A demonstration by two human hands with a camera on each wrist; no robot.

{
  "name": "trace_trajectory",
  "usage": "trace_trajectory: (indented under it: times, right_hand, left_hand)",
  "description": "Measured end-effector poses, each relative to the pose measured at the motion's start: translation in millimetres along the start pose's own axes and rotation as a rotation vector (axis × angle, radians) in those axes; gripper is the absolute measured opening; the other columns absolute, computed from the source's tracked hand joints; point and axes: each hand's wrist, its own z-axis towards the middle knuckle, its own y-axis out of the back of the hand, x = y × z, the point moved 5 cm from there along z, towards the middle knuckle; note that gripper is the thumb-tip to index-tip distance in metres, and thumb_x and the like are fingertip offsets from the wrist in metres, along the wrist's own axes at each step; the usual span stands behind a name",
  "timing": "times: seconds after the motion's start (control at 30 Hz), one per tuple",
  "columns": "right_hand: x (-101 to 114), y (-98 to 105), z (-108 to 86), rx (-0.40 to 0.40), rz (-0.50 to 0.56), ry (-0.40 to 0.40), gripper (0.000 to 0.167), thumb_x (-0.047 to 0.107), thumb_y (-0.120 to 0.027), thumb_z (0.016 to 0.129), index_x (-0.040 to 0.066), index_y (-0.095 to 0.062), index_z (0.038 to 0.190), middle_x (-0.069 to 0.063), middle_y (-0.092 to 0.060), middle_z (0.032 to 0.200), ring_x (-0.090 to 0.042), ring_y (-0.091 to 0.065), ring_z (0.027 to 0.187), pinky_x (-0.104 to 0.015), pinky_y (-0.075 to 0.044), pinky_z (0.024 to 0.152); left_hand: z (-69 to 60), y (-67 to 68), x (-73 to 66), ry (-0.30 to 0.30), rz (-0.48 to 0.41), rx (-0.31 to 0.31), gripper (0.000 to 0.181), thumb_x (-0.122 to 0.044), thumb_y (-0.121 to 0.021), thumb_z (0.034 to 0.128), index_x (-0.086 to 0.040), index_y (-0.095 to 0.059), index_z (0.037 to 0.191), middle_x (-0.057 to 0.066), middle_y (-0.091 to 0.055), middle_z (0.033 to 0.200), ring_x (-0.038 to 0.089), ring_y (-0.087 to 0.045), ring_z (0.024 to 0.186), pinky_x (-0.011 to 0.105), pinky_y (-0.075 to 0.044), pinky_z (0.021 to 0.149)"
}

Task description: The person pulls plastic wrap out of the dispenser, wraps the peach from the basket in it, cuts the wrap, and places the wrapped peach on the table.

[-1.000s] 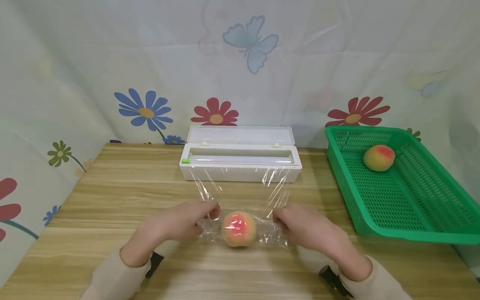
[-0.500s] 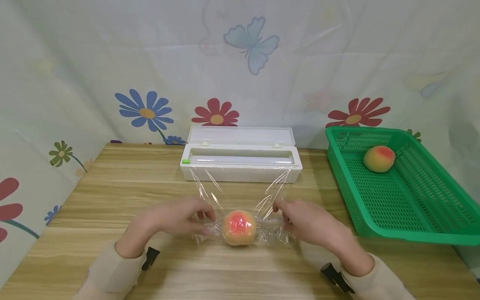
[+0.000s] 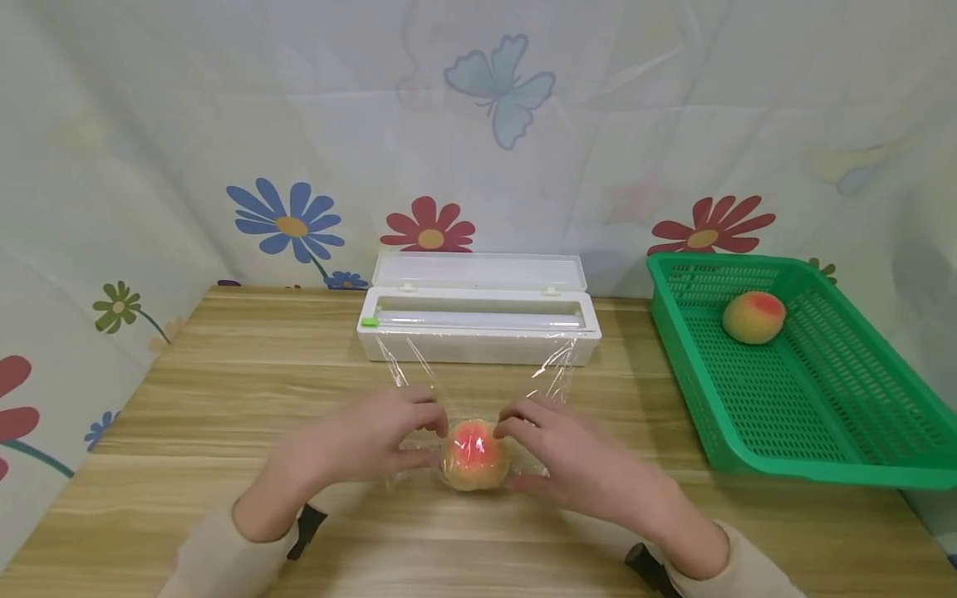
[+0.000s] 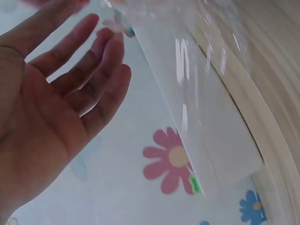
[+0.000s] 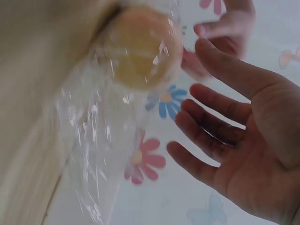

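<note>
A red-and-yellow peach [image 3: 475,455] rests on the table, covered by clear cling film [image 3: 553,370]. The film stretches back from it to a white film dispenser [image 3: 594,336] whose lid stands open. To the left of the peach is my left hand [image 3: 359,440], with fingers relaxed and spread. My right hand [image 3: 579,461] is on the other side, its fingertips close to the peach. Both wrist views show palms holding nothing: the left hand [image 4: 65,108] beside the film and the right hand [image 5: 253,136] a little apart from the wrapped peach [image 5: 140,49].
On the right of the wooden table [image 3: 247,365] stands a green basket [image 3: 684,399] with a second peach [image 3: 753,317] inside. A flowered cloth [image 3: 336,108] hangs behind the table. A green tab [image 3: 370,322] sits at the dispenser's left end.
Both hands let go of the bunched film beside the peach, the left first. They have since moved inward to the peach's two sides. The peach and dispenser stay in place.
</note>
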Motion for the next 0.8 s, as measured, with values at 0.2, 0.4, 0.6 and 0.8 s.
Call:
trace_trajectory:
  times: [0.2, 0.4, 0.6, 0.8]
  right_hand:
    - [8, -16, 6.8, -0.028, -0.070, -0.005, 0.058, 0.031, -0.092, 0.078, 0.008, -0.066, 0.125, -0.002, -0.065, 0.119, -0.022, -0.059, 0.113, -0.041, -0.049, 0.101]
    - [4, -23, 12.3, -0.030, -0.061, -0.084, 0.062, 0.037, -0.091, 0.079, 0.005, -0.064, 0.125, -0.005, -0.066, 0.117, -0.026, -0.060, 0.112, -0.047, -0.048, 0.103]
    - [-3, -26, 17.5, -0.064, -0.012, -0.128, 0.056, 0.033, -0.088, 0.083, 0.002, -0.062, 0.122, -0.008, -0.068, 0.114, -0.026, -0.063, 0.108, -0.047, -0.051, 0.099]
    - [-10, -28, 21.2, -0.085, 0.039, -0.181, 0.048, 0.026, -0.079, 0.092, 0.000, -0.058, 0.126, -0.010, -0.068, 0.117, -0.026, -0.062, 0.109, -0.044, -0.054, 0.093]
  left_hand:
    - [8.7, -12.5, -17.4, -0.025, 0.099, -0.057, 0.037, -0.021, -0.082, 0.0894, -0.006, -0.068, 0.121, 0.002, -0.067, 0.114, 0.017, -0.063, 0.104, 0.032, -0.054, 0.092]
    - [12.2, -18.5, -16.5, 0.025, 0.124, -0.090, 0.045, -0.028, -0.083, 0.0891, -0.006, -0.068, 0.125, 0.004, -0.068, 0.118, 0.019, -0.064, 0.105, 0.035, -0.055, 0.092]
    - [17.0, -20.3, -11.6, 0.101, 0.109, -0.105, 0.052, -0.037, -0.085, 0.0865, -0.004, -0.067, 0.124, 0.004, -0.067, 0.113, 0.017, -0.064, 0.098, 0.035, -0.056, 0.088]
    - [21.2, -25.8, -5.4, 0.119, 0.153, -0.136, 0.069, -0.045, -0.088, 0.0804, -0.001, -0.063, 0.127, 0.008, -0.068, 0.115, 0.023, -0.066, 0.102, 0.038, -0.056, 0.090]
